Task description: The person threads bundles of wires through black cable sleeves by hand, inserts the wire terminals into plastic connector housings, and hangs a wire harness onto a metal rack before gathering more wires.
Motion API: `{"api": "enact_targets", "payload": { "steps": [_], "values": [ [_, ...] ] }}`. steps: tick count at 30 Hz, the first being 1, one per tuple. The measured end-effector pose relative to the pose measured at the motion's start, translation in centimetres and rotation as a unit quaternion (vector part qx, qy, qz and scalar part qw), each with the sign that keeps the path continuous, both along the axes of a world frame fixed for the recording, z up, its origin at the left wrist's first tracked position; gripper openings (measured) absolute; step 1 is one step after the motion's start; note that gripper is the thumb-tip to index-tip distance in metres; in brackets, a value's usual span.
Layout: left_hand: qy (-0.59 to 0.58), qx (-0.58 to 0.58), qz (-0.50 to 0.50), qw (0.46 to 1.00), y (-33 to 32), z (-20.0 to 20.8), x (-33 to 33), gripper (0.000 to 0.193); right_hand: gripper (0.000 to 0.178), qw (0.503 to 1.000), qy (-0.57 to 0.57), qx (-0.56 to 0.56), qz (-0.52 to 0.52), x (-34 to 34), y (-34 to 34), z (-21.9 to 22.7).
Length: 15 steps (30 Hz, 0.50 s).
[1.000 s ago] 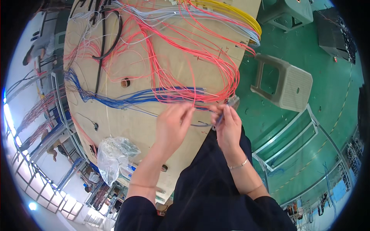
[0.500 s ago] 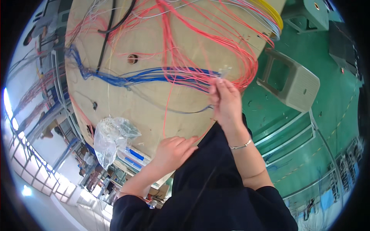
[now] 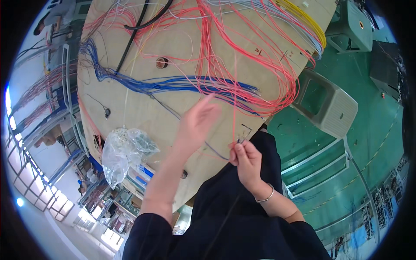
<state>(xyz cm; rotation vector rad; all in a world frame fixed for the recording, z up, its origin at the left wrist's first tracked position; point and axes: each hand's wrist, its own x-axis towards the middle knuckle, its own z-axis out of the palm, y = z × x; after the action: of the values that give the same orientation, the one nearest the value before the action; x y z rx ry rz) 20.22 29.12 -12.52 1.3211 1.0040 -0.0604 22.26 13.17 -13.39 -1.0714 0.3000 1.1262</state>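
In my head view, I place everything by the blue bundle (image 3: 134, 86) on the table (image 3: 147, 117). Below its right end, I have the right hand (image 3: 245, 162) pinching 1 red wire (image 3: 234, 123), which runs up to that end. The left hand (image 3: 198, 123), just below the bundle, is blurred; I cannot tell its grip. A clear bag (image 3: 125, 151) lies below the bundle's left part.

My wooden tabletop (image 3: 147, 116) carries blue wires (image 3: 133, 84) across its middle, red wires (image 3: 291, 93) looping at three o'clock, yellow wires (image 3: 313, 20) at two, a black cable (image 3: 128, 47) at ten and a clear plastic bag (image 3: 123, 151) at eight.
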Motion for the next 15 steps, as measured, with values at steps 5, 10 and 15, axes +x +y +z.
{"api": "enact_targets", "payload": {
  "steps": [5,10,15],
  "values": [
    [-0.072,-0.305,0.082,0.946,0.4,-1.2,3.6,0.027,0.021,0.998,-0.057,-0.008,-0.003,-0.9,-0.8,-0.6],
    [0.027,-0.054,0.020,0.998,1.1,1.9,-0.3,0.021,0.022,0.994,-0.014,-0.049,-0.100,1.1,-0.9,-3.6],
    [0.132,0.044,-0.050,0.989,3.4,1.4,-4.3,0.020,0.023,0.999,-0.009,-0.026,-0.022,2.5,0.6,-3.4]
  ]
}}
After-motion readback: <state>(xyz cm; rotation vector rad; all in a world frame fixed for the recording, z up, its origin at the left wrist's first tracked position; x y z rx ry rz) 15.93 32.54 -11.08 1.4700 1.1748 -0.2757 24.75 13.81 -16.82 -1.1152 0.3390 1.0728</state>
